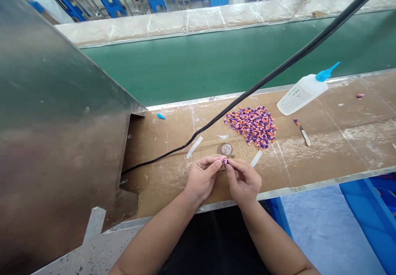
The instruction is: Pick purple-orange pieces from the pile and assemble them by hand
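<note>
"What are your hands holding?"

"One tiny purple-and-pink piece (pixel 227 162), pinched between the fingertips of my left hand (pixel 201 179) and my right hand (pixel 246 182). Both are drawn in narrow, thumb against finger, and they nearly meet at the piece. The purple part shows by my right fingertips. I can't make out its exact shape, as my fingers cover most of it."

"And where does it sit?"

"Just above the cardboard-covered bench (pixel 167 163), near its front edge. Right beyond my fingertips is a small round clear disc (pixel 227 149), with a pale strip (pixel 194 147) off to its left."

"What about the others like it?"

"There's a heap of small purple, orange and pink pieces (pixel 253 126), farther from me and to the right of my right hand, well apart from it. Right of the heap, a slim tool with a pale handle (pixel 305 137) lies with its tip near a single loose piece (pixel 296 121). Behind that a white squeeze bottle (pixel 302 94) with a blue nozzle leans over, and a black cable (pixel 247 92) slants across, on the near side of the bottle."
</note>
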The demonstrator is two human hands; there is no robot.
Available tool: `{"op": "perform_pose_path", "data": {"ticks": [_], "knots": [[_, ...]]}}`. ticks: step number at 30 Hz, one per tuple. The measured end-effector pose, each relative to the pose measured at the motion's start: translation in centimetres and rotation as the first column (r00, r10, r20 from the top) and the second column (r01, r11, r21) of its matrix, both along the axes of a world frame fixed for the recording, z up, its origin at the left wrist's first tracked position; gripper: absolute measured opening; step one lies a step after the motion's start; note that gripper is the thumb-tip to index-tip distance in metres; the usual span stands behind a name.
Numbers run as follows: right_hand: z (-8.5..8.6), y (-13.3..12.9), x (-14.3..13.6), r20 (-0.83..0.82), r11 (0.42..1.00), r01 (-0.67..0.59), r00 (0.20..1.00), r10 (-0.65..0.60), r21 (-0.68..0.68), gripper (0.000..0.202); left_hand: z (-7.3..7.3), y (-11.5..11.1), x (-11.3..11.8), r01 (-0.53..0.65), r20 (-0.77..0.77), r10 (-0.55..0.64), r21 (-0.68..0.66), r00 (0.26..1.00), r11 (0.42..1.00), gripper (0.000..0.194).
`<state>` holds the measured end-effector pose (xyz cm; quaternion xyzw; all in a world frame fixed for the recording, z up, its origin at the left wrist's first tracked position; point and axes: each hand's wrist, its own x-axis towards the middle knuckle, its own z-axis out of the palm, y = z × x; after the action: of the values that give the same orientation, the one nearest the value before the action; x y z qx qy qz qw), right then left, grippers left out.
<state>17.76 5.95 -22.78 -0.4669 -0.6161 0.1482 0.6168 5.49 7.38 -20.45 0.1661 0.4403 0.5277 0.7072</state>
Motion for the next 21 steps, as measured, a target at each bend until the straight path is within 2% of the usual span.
{"op": "perform_pose_path", "data": {"ticks": [9,12,17,21], "knots": [[0.2,0.0,0.0,-0.049,1.0,-0.019,0.999,0.018,-0.017,0.027,-0.4,-0.1,-0.1,-0.002,-0.061,0.004,0.024,0.998,1.0,0.04],[0.2,0.0,0.0,-0.049,1.0,-0.017,0.999,0.015,-0.024,0.025,-0.5,-0.2,-0.1,0.003,-0.123,0.003,0.054,0.992,0.999,0.04],[0.1,0.1,0.0,-0.022,1.0,0.009,1.0,-0.009,0.0,0.022,-1.2,-0.4,-0.3,0.021,-0.257,0.029,0.189,0.966,0.982,0.035],[0.0,0.1,0.0,-0.037,1.0,0.003,0.999,-0.003,0.012,0.022,-1.6,-0.5,-0.6,0.061,-0.35,0.064,0.334,0.934,0.94,0.024]]}}
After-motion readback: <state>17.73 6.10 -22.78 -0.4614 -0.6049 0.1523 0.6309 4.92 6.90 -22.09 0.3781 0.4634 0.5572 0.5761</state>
